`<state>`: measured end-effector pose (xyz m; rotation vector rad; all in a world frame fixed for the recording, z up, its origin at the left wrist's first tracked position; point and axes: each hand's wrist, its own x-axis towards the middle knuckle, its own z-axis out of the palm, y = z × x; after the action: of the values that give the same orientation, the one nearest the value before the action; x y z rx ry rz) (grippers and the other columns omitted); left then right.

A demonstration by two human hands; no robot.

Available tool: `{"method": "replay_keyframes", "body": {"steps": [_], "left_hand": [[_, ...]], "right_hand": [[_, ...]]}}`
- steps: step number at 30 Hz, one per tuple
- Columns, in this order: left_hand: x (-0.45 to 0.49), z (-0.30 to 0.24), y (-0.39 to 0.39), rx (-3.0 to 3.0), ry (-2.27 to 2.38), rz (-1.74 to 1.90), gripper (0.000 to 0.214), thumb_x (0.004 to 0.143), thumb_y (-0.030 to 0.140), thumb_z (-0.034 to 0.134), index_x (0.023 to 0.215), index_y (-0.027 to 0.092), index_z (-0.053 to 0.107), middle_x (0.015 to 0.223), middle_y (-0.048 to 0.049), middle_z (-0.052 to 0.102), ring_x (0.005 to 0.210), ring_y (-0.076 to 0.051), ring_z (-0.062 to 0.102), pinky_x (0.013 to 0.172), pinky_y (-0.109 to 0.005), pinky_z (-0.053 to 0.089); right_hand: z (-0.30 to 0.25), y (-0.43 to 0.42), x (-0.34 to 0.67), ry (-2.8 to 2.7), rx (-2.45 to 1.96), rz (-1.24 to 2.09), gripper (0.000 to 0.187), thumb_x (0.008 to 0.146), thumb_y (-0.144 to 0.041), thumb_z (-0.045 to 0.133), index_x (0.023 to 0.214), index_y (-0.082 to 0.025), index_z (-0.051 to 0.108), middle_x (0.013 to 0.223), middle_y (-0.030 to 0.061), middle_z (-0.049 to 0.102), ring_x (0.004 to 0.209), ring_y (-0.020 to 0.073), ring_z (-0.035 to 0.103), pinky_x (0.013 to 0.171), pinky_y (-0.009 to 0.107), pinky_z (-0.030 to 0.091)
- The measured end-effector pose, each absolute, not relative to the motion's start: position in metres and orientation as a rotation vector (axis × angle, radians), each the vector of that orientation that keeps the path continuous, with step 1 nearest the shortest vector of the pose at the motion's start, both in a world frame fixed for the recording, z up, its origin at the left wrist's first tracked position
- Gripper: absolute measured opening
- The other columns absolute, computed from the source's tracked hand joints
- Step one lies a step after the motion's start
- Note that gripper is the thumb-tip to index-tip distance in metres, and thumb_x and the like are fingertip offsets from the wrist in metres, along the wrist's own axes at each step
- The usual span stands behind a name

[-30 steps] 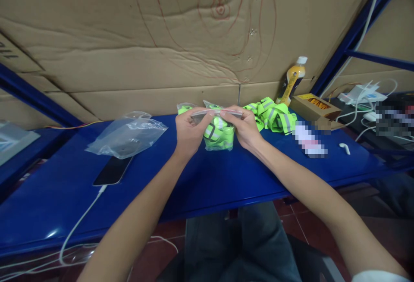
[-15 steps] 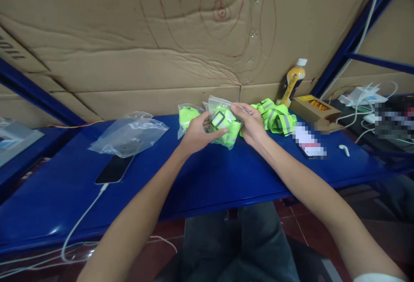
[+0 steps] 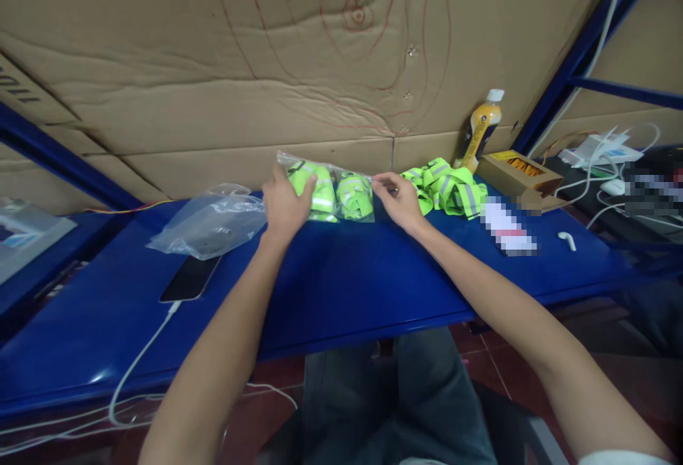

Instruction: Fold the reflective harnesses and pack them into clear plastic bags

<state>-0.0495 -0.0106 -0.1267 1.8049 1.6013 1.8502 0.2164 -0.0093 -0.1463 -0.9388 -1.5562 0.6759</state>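
Two small clear bags of neon green reflective bands point(image 3: 334, 195) lie side by side at the back of the blue shelf point(image 3: 341, 287). My left hand point(image 3: 284, 203) rests on the left bag, fingers curled over it. My right hand point(image 3: 399, 200) touches the right edge of the right bag with its fingertips pinched there. A loose heap of the same green bands point(image 3: 447, 189) lies just right of my right hand.
A pile of empty clear bags point(image 3: 209, 222) sits left of my left hand, over a black phone point(image 3: 191, 277) with a white cable. At the right stand a yellow bottle point(image 3: 479, 127), an open cardboard box point(image 3: 517, 173), an earbud point(image 3: 567, 240) and chargers. Cardboard lines the back wall.
Both hands carried the filled bag from in front of me back and down, setting it beside the other bag at the rear of the shelf.
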Motion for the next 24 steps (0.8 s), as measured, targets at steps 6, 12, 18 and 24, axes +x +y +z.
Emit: {"method": "replay_keyframes", "body": {"steps": [6, 12, 18, 24], "left_hand": [[-0.020, -0.126, -0.017, 2.399, 1.842, 1.316, 0.077, 0.099, 0.065, 0.059, 0.160, 0.018, 0.058, 0.179, -0.0199, 0.036, 0.169, -0.051, 0.016, 0.134, -0.071, 0.011], [-0.027, -0.138, -0.001, 2.516, 2.073, 0.526, 0.070, 0.110, 0.048, 0.033, 0.171, 0.014, 0.043, 0.180, -0.0206, 0.033, 0.171, -0.042, 0.021, 0.135, -0.065, 0.022], [-0.033, -0.138, 0.005, 2.431, 2.083, 0.478, 0.070, 0.111, 0.049, 0.030, 0.169, 0.014, 0.046, 0.176, -0.0218, 0.039, 0.167, -0.042, 0.032, 0.133, -0.065, 0.028], [-0.029, -0.146, 0.001, 2.339, 2.114, 0.581, 0.070, 0.111, 0.051, 0.031, 0.172, 0.018, 0.043, 0.180, -0.0186, 0.032, 0.169, -0.044, 0.025, 0.134, -0.065, 0.024]], "right_hand": [[-0.154, -0.028, 0.215, -2.270, -1.027, 0.228, 0.087, 0.098, -0.052, 0.071, 0.171, -0.014, 0.042, 0.178, 0.0257, 0.033, 0.165, 0.0461, 0.033, 0.130, 0.064, 0.035], [-0.156, -0.031, 0.210, -2.474, -1.179, 0.122, 0.087, 0.101, -0.047, 0.069, 0.174, -0.013, 0.035, 0.182, 0.0233, 0.027, 0.168, 0.0459, 0.027, 0.135, 0.062, 0.031], [-0.158, -0.022, 0.198, -2.521, -1.136, 0.101, 0.091, 0.100, -0.042, 0.070, 0.176, -0.014, 0.026, 0.184, 0.0248, 0.018, 0.171, 0.0494, 0.016, 0.134, 0.072, 0.028], [-0.162, -0.004, 0.190, -2.502, -1.144, 0.126, 0.080, 0.102, -0.021, 0.058, 0.176, -0.014, 0.028, 0.185, 0.0233, 0.014, 0.170, 0.0469, 0.023, 0.132, 0.068, 0.036]]}}
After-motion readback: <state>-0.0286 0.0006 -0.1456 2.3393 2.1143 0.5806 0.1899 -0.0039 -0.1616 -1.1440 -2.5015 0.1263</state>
